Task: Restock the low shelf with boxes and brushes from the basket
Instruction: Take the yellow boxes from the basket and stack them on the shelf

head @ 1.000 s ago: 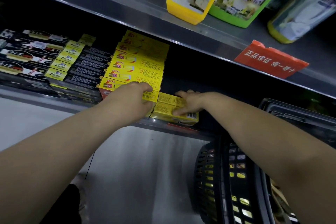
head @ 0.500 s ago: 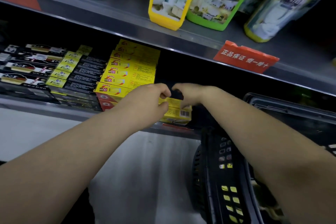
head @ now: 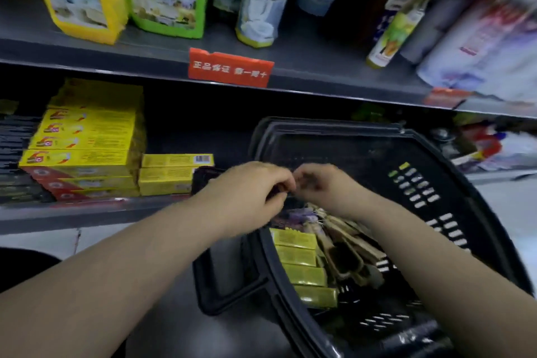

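Where the black basket (head: 436, 183) sits to the right of the low shelf (head: 87, 209), yellow boxes (head: 299, 256) and wooden brushes (head: 348, 247) lie inside it. More yellow boxes are stacked on the shelf at left. Above the basket's near-left rim, the left hand (head: 250, 192) and right hand (head: 322, 186) meet, fingers curled; blur hides whether they hold anything.

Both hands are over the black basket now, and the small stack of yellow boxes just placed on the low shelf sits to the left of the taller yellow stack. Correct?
Not quite. The head view shows the small stack of yellow boxes to the right of the taller yellow stack, not the left. The rest holds: the left hand and right hand are over the black basket, beside the low shelf.
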Action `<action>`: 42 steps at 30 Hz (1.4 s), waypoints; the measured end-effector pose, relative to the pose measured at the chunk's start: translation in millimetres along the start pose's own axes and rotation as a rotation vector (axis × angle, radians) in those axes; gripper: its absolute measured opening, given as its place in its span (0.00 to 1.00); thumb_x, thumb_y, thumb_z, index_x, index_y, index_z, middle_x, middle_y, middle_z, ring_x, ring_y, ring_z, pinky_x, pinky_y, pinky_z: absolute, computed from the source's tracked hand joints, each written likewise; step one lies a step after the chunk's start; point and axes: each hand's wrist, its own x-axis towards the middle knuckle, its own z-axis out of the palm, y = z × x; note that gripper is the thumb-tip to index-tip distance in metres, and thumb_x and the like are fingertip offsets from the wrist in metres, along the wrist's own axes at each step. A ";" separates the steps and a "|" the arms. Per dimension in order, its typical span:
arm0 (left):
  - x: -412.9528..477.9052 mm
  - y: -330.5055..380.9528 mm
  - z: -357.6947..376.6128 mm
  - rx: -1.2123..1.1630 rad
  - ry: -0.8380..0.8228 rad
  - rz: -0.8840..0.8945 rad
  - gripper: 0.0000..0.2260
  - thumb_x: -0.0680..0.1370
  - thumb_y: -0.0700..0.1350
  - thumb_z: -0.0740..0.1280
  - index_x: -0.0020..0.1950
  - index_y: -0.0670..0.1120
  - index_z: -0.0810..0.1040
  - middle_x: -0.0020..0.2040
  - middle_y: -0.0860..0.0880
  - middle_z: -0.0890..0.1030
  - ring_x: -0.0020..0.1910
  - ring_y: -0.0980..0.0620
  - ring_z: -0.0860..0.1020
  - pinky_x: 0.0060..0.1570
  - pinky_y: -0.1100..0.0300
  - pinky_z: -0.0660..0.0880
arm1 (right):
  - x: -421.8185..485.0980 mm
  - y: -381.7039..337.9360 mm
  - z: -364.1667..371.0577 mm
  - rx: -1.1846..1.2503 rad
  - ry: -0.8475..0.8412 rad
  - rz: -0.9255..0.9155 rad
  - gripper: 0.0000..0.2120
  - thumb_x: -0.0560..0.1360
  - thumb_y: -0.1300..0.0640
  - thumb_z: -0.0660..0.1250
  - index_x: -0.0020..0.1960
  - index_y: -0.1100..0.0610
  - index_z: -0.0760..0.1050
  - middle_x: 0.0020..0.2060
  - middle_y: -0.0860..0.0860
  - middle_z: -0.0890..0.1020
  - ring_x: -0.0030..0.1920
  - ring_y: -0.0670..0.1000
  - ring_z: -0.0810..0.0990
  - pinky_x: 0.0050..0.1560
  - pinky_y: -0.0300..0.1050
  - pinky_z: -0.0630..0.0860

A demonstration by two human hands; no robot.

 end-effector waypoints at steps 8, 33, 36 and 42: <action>17.8 9.9 29.4 0.161 -0.220 0.042 0.10 0.80 0.50 0.58 0.58 0.56 0.74 0.53 0.59 0.77 0.48 0.58 0.73 0.47 0.59 0.74 | 14.8 121.4 75.8 -0.431 -0.449 0.245 0.39 0.74 0.51 0.68 0.76 0.56 0.50 0.74 0.55 0.59 0.71 0.55 0.64 0.68 0.47 0.65; 43.2 21.2 31.2 -0.755 -0.245 -0.588 0.20 0.78 0.54 0.63 0.66 0.44 0.70 0.60 0.45 0.79 0.59 0.45 0.77 0.62 0.51 0.72 | -24.8 76.5 -14.7 -0.506 0.628 -0.651 0.17 0.67 0.67 0.73 0.54 0.61 0.77 0.52 0.57 0.76 0.53 0.55 0.72 0.58 0.45 0.70; 42.9 26.3 31.6 -1.071 -0.268 -0.649 0.11 0.77 0.48 0.65 0.53 0.42 0.78 0.45 0.45 0.85 0.42 0.50 0.84 0.43 0.58 0.81 | -22.8 76.7 -7.1 -0.435 0.710 -0.649 0.20 0.69 0.67 0.71 0.57 0.56 0.70 0.55 0.53 0.70 0.56 0.53 0.71 0.60 0.42 0.68; 47.3 20.2 34.5 -1.043 -0.066 -0.704 0.09 0.75 0.43 0.69 0.51 0.44 0.71 0.45 0.44 0.83 0.39 0.50 0.83 0.39 0.57 0.80 | -6.2 101.3 13.2 -0.197 0.164 0.237 0.26 0.72 0.55 0.71 0.66 0.55 0.64 0.61 0.52 0.74 0.57 0.50 0.75 0.53 0.43 0.73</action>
